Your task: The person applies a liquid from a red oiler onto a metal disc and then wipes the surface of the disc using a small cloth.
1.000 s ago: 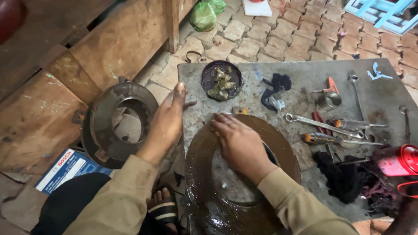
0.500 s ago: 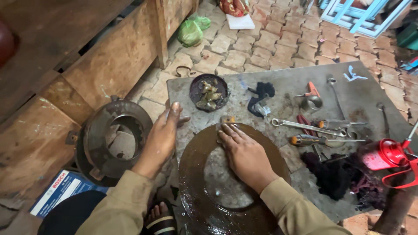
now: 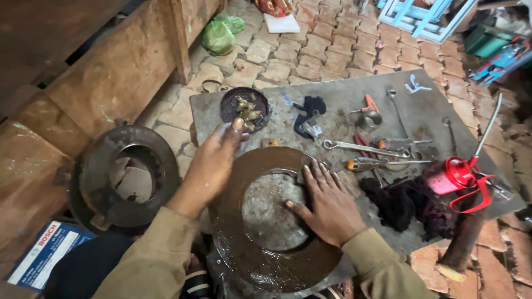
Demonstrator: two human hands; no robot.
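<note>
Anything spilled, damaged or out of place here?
Nothing spilled. The flat round metal ring plate under the right hand is rusty and greasy; the left hand rests at its edge.

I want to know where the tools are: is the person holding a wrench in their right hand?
No, the right hand lies flat and empty on the rusty metal ring, while the wrench rests on the grey board.

A grey metal counter (image 3: pixel 354 99) lies flat on the brick floor (image 3: pixel 332 50). On it rest a rusty ring plate (image 3: pixel 244 254), a small dish of parts (image 3: pixel 244 105), spanners (image 3: pixel 360 148), dark rags (image 3: pixel 410 202) and a red oil can (image 3: pixel 451 174)
</note>
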